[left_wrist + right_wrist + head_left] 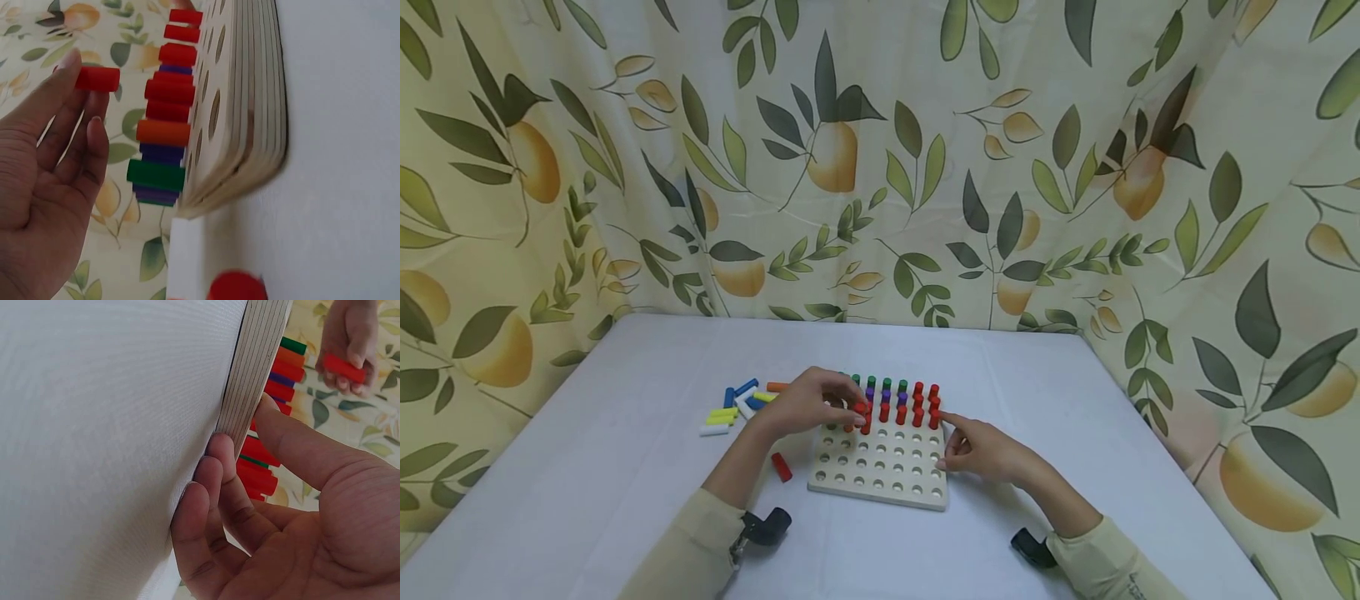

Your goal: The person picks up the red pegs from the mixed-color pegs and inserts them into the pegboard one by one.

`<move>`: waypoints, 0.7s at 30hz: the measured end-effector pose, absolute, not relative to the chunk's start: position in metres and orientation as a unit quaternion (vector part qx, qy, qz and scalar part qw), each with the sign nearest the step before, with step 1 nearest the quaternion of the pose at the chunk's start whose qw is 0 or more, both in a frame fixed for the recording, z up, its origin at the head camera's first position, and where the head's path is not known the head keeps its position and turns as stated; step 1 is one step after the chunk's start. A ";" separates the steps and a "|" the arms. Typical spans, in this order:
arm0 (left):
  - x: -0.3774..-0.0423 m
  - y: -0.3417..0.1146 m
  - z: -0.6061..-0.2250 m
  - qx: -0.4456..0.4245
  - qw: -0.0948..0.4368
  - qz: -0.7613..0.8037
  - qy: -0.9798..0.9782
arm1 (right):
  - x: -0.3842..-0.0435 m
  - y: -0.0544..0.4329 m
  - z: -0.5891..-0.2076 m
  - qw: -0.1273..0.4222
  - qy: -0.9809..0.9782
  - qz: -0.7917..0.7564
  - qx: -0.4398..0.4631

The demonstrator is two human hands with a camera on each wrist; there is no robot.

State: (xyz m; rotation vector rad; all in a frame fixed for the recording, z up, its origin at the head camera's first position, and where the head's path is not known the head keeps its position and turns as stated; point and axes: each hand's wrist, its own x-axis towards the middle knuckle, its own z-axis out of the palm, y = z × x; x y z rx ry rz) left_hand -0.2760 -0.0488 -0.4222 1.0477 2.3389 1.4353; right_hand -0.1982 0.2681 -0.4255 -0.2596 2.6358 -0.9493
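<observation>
My left hand [808,402] pinches a red peg [101,79] between thumb and fingertips, above the left side of a wooden pegboard [917,497]. In the left wrist view this peg is apart from the board. My right hand [988,452] holds the board's right edge; in the right wrist view the thumb lies against the edge and curled fingers [189,509] rest beside it. Red pegs [917,416] stand upright in the board, with purple pegs [886,396] and green pegs [887,383] behind them. The near rows of holes show no pegs.
A loose red peg [782,467] lies on the white table left of the board. Farther left is a pile of yellow pegs [722,415], blue pegs [746,387] and white pegs [714,430]. An orange peg [777,387] lies by the left hand. A patterned curtain [880,167] hangs behind.
</observation>
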 end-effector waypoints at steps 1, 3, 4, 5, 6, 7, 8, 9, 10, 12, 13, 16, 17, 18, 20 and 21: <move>-0.276 -0.045 -0.422 0.353 0.104 0.487 0.792 | -0.198 0.268 -0.426 0.163 0.924 -0.332 -0.092; -0.276 -0.039 -0.422 0.349 0.105 0.489 0.792 | -0.198 0.268 -0.426 0.163 0.925 -0.331 -0.095; -0.276 -0.036 -0.422 0.347 0.107 0.491 0.792 | -0.198 0.268 -0.426 0.162 0.925 -0.329 -0.095; -0.276 -0.034 -0.423 0.343 0.107 0.493 0.792 | -0.198 0.268 -0.425 0.162 0.925 -0.329 -0.095; -0.275 -0.031 -0.423 0.340 0.107 0.495 0.792 | -0.197 0.268 -0.425 0.162 0.925 -0.329 -0.095; -0.275 -0.029 -0.424 0.337 0.107 0.496 0.793 | -0.198 0.268 -0.425 0.162 0.926 -0.328 -0.095; -0.276 -0.028 -0.425 0.334 0.106 0.496 0.794 | -0.198 0.267 -0.424 0.163 0.926 -0.328 -0.095; -0.276 -0.026 -0.426 0.332 0.107 0.496 0.795 | -0.198 0.267 -0.424 0.164 0.925 -0.329 -0.094; -0.276 -0.025 -0.426 0.328 0.109 0.497 0.796 | -0.198 0.267 -0.424 0.164 0.925 -0.330 -0.094; -0.276 -0.023 -0.428 0.323 0.111 0.497 0.798 | -0.198 0.266 -0.424 0.167 0.924 -0.332 -0.092; -0.275 -0.022 -0.429 0.322 0.111 0.497 0.798 | -0.198 0.266 -0.424 0.168 0.923 -0.333 -0.092; -0.275 -0.020 -0.430 0.321 0.114 0.497 0.798 | -0.199 0.266 -0.424 0.169 0.923 -0.335 -0.091; -0.275 -0.019 -0.431 0.322 0.115 0.496 0.798 | -0.198 0.266 -0.424 0.169 0.923 -0.334 -0.090; -0.275 -0.019 -0.431 0.324 0.115 0.494 0.799 | -0.198 0.266 -0.424 0.169 0.923 -0.334 -0.090; -0.275 -0.017 -0.432 0.327 0.115 0.493 0.798 | -0.198 0.266 -0.424 0.168 0.924 -0.331 -0.090; -0.275 -0.017 -0.433 0.328 0.114 0.491 0.799 | -0.198 0.266 -0.424 0.167 0.925 -0.330 -0.090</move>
